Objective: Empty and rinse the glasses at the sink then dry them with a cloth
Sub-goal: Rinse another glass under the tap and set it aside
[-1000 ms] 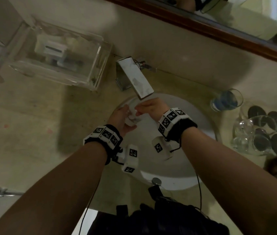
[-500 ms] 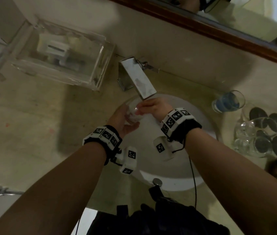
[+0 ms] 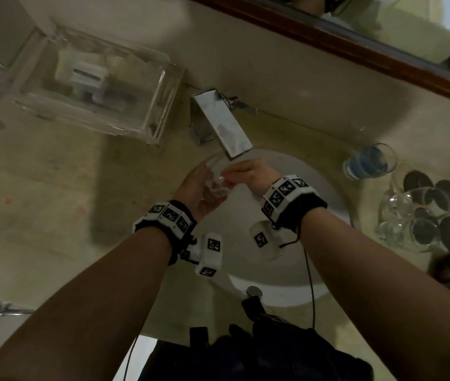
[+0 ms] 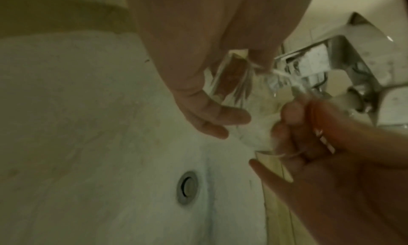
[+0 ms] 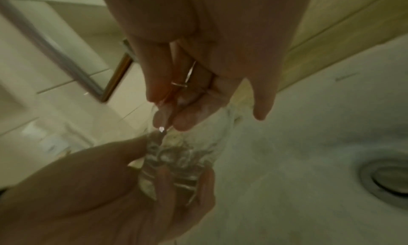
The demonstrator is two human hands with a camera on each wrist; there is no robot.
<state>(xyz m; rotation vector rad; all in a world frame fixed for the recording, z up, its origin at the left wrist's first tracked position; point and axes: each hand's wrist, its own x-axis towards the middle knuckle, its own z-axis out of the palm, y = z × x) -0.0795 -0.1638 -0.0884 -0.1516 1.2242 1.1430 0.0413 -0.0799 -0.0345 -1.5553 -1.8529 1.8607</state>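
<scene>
One glass [image 3: 216, 185] is mid-rinse over the sink [image 3: 287, 298], just under the tap [image 3: 222, 125]. The left hand [image 3: 196, 198] is curled round its base, and the right hand [image 3: 248, 176] has fingers hooked over the rim, rubbing inside. Drying has not begun, judging by this. At three o'clock on the bench [image 3: 53, 215], a glass of blue liquid [image 3: 369, 162] still needs emptying (clear glasses [image 3: 408, 215] beside it look empty). A clear box [image 3: 94, 83] sits at ten o'clock. Nothing blocks the basin; no cloth identifiable.
</scene>
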